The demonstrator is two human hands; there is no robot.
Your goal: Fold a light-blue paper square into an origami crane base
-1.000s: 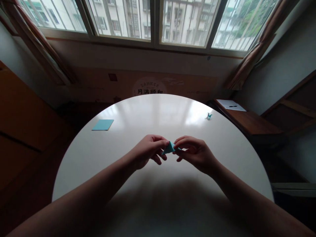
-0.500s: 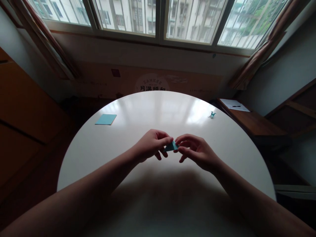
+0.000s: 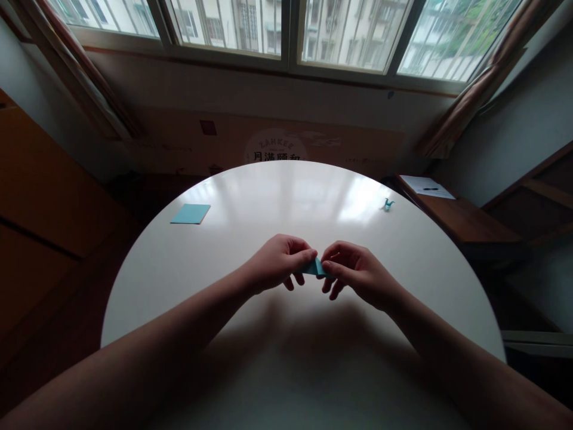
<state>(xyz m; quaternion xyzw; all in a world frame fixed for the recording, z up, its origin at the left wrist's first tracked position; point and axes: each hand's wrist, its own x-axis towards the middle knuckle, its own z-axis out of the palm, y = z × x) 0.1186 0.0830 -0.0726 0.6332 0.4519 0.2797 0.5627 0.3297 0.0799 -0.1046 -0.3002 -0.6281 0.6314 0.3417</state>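
Daylight comes through the barred window (image 3: 342,33) beyond my round white table (image 3: 250,209), leaving a bright glare on its far side and soft shadows nearer me. Between my two hands, above the middle of the tabletop, is a small folded piece of blue paper (image 3: 310,269), pinched from both sides. My left hand (image 3: 282,257) has thumb and forefinger pressed together on its left part, the lower fingers loosely curled beneath; my right hand (image 3: 356,266) nips the right end in much the same way, its other fingers bent and a little spread. I judge the paper almost weightless, so a light pinch should be enough. Its layers probably make it stiff along the creases but soft on the flat faces, easily crumpled or torn at a point. I'd take hold at the thick folded edges, close to a crease, rather than squeeze the middle. Dry paper should not slip much. How many layers I have, I cannot tell; my fingertips cover both ends. Well apart, on the far left, lies a flat blue square (image 3: 190,214); on the far right stands a tiny folded blue figure (image 3: 387,205), which looks more delicate again.
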